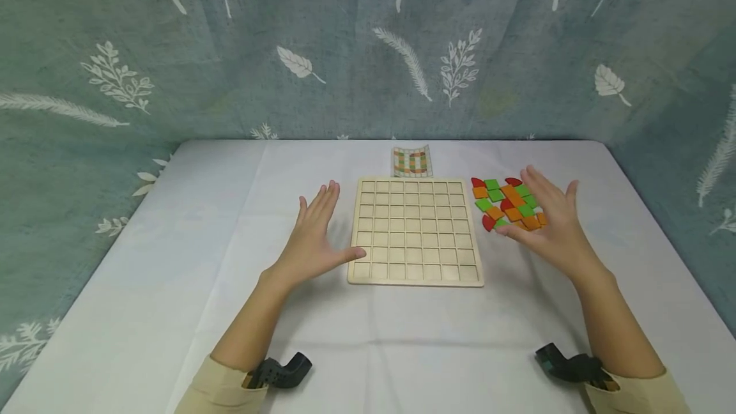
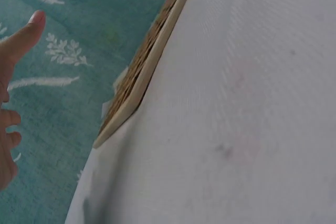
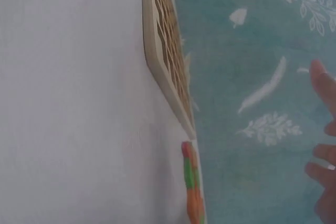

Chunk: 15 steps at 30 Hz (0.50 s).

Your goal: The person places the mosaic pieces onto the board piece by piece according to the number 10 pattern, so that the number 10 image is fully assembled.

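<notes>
Right of board (image 1: 413, 241), loose tiles (image 1: 510, 194) sit just left of right hand (image 1: 551, 225), nearer than left hand (image 1: 313, 245); both hands' fingers spread, holding nothing.

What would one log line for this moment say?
left hand: holding nothing, near grid board | right hand: holding nothing, near coloured pieces | pattern card: beyond board

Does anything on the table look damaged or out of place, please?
Nothing plainly stands out. The grid board lies flat and looks whole; coloured pieces lie loosely grouped beside it, the patterned card just behind.
</notes>
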### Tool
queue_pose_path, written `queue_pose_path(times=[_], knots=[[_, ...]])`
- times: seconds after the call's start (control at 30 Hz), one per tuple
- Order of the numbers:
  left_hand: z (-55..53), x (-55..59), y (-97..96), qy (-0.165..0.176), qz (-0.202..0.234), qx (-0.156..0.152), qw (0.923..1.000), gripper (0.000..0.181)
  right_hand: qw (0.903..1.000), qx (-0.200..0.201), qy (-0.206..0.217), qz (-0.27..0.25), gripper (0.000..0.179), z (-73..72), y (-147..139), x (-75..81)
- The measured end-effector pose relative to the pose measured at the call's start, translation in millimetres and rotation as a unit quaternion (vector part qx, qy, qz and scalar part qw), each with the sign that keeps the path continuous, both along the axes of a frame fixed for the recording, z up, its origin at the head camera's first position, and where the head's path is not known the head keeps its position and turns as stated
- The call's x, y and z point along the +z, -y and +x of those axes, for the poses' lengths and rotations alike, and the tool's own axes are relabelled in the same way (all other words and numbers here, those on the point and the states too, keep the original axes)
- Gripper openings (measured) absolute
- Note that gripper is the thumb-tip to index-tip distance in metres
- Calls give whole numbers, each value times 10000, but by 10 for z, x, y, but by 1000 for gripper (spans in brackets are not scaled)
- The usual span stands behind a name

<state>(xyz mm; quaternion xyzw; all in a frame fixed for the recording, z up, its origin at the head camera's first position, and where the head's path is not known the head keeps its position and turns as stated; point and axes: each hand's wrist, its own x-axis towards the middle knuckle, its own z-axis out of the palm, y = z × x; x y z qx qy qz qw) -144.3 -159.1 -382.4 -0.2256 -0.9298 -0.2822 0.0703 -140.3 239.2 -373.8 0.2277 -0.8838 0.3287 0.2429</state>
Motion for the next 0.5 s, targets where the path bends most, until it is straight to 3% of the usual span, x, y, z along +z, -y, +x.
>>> queue_pose_path(times=[0.1,0.3,0.4,0.5], knots=[[-6,-30,32,139,172,-31,9998,116,9992,78,273,-298,91,-80,-120,-143],[-20,-86,112,812,607,28,9948,114,9940,-366,867,-562,99,-333,-603,-862],[-38,-102,148,1110,775,56,9908,111,9892,-524,1196,-669,96,-300,-702,-944],[-86,-131,166,1276,859,-44,9881,109,9856,-597,1336,-849,89,-220,-748,-905]])
